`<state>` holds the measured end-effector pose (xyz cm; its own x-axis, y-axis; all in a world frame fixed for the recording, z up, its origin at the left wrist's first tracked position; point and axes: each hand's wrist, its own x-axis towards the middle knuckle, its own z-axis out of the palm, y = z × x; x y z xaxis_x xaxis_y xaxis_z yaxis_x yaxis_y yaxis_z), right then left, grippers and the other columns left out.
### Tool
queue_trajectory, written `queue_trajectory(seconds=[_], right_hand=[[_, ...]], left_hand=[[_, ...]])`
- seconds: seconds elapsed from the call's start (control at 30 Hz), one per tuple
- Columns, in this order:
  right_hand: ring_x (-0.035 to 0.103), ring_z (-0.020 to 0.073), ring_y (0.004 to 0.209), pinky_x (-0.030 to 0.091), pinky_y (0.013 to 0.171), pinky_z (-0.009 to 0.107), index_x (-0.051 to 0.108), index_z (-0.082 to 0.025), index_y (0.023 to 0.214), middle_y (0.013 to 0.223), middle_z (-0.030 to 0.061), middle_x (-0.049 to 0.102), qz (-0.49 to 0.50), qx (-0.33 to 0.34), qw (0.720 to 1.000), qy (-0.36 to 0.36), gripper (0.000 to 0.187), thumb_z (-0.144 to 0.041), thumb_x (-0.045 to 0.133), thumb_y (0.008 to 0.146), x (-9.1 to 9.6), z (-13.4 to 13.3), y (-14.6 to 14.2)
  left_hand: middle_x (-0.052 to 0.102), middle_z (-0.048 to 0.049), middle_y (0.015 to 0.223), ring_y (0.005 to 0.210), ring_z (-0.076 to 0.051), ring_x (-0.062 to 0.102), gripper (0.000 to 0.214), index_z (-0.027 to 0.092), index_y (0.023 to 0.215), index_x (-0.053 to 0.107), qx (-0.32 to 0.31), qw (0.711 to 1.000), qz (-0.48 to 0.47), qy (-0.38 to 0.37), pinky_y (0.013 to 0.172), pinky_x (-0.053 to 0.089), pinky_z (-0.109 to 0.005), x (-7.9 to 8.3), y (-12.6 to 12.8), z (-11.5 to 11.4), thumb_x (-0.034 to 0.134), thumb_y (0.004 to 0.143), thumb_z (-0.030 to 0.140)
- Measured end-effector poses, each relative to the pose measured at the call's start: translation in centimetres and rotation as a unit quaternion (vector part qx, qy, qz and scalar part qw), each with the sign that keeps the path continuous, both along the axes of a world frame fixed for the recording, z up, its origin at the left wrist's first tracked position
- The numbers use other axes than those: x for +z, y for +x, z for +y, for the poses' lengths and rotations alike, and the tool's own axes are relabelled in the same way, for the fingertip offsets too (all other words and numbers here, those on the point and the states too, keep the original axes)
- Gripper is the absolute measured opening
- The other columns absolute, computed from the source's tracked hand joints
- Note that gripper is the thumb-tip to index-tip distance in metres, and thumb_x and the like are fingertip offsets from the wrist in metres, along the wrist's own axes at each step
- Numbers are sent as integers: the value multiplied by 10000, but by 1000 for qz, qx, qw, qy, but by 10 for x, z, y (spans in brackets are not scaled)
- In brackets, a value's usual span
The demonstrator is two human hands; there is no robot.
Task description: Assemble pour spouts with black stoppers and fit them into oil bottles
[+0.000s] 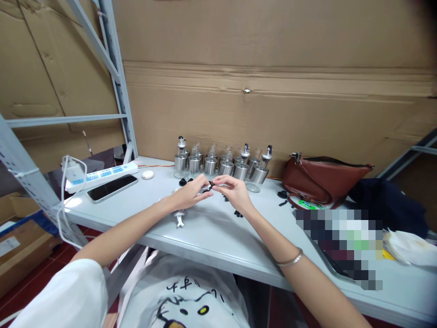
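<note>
My left hand [191, 193] and my right hand [232, 190] meet over the grey shelf [211, 228], fingers pinched together on a small metal pourer spout [209, 186] with a black part at its end. Behind them stands a row of several glass bottles with steel sleeves [218, 165], some fitted with spouts. Another loose spout [179, 220] lies on the shelf under my left wrist. Small black rubber pieces [238, 213] are scattered beside my right wrist.
A phone [112, 187], a white power strip [102, 175] and a small white puck [148, 174] lie at the left. A brown leather bag [321, 177], dark cloth [385, 200] and a white mask [409, 246] sit at the right. Cardboard backs the shelf.
</note>
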<state>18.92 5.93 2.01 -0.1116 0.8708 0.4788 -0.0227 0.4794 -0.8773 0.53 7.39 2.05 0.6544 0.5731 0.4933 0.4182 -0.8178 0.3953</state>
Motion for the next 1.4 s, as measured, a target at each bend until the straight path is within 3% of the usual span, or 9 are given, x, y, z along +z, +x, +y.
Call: queue_trajectory(seconds=[0.17, 0.57, 1.07, 1.2, 1.4], right_hand=[[637, 171, 792, 541, 757, 331, 674, -183, 625, 812, 46, 676, -4, -9, 1000, 0, 252, -373, 806, 523, -1, 1, 1], [659, 182, 748, 550, 759, 344, 680, -162, 637, 792, 55, 706, -5, -18, 999, -49, 295, -373, 820, 486, -1, 1, 0], [664, 173, 755, 552, 782, 345, 680, -172, 625, 796, 50, 697, -29, 16, 999, -3, 228, -328, 814, 528, -2, 3, 4], [665, 175, 760, 555, 785, 346, 679, -173, 638, 806, 54, 697, -38, 21, 999, 2, 238, -344, 811, 540, -3, 3, 5], [668, 186, 804, 550, 797, 355, 667, -178, 678, 867, 69, 699, -65, 13, 997, 41, 252, -395, 773, 606, -6, 3, 5]], left_hand=[[415, -20, 872, 764, -155, 444, 310, 192, 887, 395, 7, 1000, -6, -16, 748, 407, -294, -1, 0, 1, 476, 863, 491], [414, -29, 903, 775, -163, 445, 358, 187, 894, 402, 20, 999, 29, -13, 739, 404, -305, 0, 0, 0, 417, 872, 544], [446, -59, 956, 864, -184, 471, 318, 188, 933, 418, -23, 999, 31, -9, 832, 402, -336, 0, -6, 1, 210, 950, 428], [449, -64, 977, 885, -190, 478, 334, 184, 955, 422, -32, 999, 39, -3, 840, 406, -341, 0, -6, 1, 242, 940, 465], [440, -57, 966, 837, -184, 490, 345, 182, 951, 426, 5, 998, 62, -4, 792, 420, -332, 1, -5, -1, 322, 918, 509]])
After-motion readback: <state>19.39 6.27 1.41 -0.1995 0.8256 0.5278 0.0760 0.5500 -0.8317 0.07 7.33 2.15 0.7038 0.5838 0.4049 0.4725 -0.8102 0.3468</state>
